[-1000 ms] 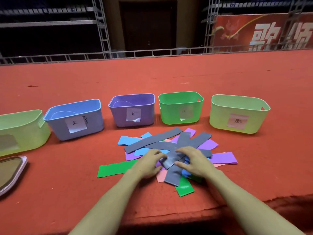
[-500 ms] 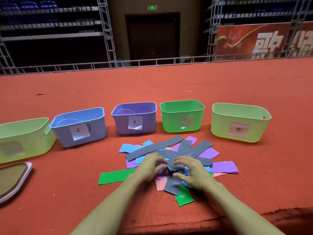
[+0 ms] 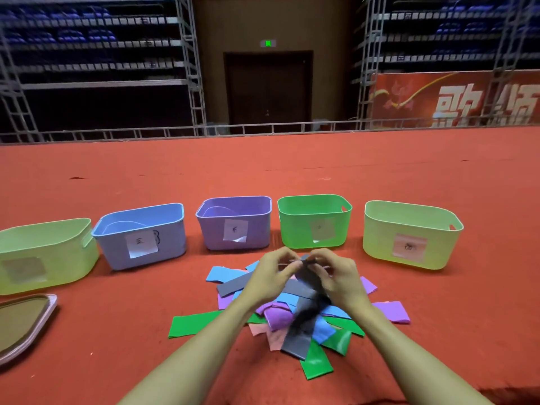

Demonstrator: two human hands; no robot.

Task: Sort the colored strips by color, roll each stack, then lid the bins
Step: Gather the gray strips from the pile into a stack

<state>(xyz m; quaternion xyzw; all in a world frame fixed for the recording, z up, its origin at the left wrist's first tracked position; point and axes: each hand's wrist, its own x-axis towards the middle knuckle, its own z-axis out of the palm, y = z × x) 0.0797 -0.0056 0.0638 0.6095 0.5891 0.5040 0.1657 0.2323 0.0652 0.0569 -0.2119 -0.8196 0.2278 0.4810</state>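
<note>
A heap of colored strips (image 3: pixel 295 320) in grey, blue, purple, green and pink lies on the red carpet in front of me. Above it my left hand (image 3: pixel 270 277) and my right hand (image 3: pixel 336 277) both pinch the top end of one grey strip (image 3: pixel 306 273), lifted off the heap and hanging down blurred. Behind stand five open bins in a row: a pale green bin (image 3: pixel 43 255), a blue bin (image 3: pixel 143 235), a purple bin (image 3: pixel 233 222), a green bin (image 3: pixel 314 220) and another pale green bin (image 3: pixel 412 233).
A lid (image 3: pixel 23 325) with a pink rim lies at the far left edge. The carpeted stage (image 3: pixel 292 165) runs back to a metal rail. The stage's front edge drops off at the bottom right.
Both hands rose from the heap and lifted a grey strip toward the bins. My view tilted up, so the hall behind shows more.
</note>
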